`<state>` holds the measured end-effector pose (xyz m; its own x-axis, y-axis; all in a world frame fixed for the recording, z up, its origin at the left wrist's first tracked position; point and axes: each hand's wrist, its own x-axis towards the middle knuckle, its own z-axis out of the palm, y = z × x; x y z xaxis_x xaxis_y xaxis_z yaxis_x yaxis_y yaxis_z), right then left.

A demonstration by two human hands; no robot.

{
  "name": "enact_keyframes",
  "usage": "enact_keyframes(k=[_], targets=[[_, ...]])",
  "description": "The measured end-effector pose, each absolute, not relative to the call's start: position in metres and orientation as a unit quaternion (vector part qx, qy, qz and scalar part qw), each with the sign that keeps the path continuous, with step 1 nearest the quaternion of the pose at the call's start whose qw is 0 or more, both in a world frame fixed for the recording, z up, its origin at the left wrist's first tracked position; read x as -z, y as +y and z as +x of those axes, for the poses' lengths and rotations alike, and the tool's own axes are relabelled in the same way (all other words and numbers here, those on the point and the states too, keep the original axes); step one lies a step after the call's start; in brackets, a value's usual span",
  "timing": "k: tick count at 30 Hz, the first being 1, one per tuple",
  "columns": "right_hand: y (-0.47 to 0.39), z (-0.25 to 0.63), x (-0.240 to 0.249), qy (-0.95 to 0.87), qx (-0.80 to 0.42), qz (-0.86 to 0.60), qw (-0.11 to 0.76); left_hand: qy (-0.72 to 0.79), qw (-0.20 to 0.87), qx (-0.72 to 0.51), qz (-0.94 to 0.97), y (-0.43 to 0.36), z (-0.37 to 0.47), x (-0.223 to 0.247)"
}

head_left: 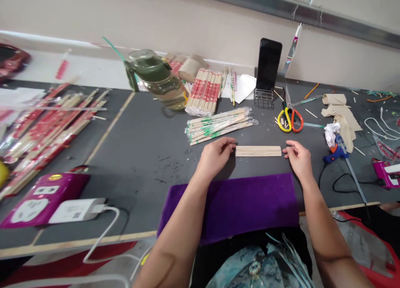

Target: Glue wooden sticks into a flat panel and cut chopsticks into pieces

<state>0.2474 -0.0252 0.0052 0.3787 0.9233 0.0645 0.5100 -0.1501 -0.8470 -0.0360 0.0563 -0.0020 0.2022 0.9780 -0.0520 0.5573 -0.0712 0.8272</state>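
Note:
A flat row of several thin wooden sticks [258, 151] lies side by side on the dark grey table. At its left end is my left hand [218, 155], its bent fingertips at or very near the stick ends. My right hand [298, 158] is beside the right end, with its fingers apart and a small gap to the sticks. Neither hand is wrapped round anything. Below the row, a purple cloth [250, 204] lies along the table's front edge, partly under my left forearm.
Behind the sticks lie plastic-wrapped chopsticks [218, 124], a water jug [159, 81] and a phone [268, 65] on a wire stand. Scissors [290, 118] and a blue glue gun [336, 154] with its cord are on the right. A purple power strip [40, 200] sits left.

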Motion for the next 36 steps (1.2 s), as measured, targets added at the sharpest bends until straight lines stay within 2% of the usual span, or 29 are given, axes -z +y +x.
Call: enact_keyframes(k=[25,31,36], targets=[[-0.025,0.245,-0.002,-0.477,-0.303,-0.699,0.439,0.579,0.383,-0.291,0.658,0.057,-0.037,0.005],[-0.025,0.246,0.000,-0.464,-0.330,-0.684,0.457,0.560,0.425,-0.339,0.625,0.059,-0.038,0.008],[-0.023,0.246,0.002,-0.451,-0.357,-0.662,0.480,0.544,0.508,-0.381,0.549,0.058,-0.035,-0.002]])
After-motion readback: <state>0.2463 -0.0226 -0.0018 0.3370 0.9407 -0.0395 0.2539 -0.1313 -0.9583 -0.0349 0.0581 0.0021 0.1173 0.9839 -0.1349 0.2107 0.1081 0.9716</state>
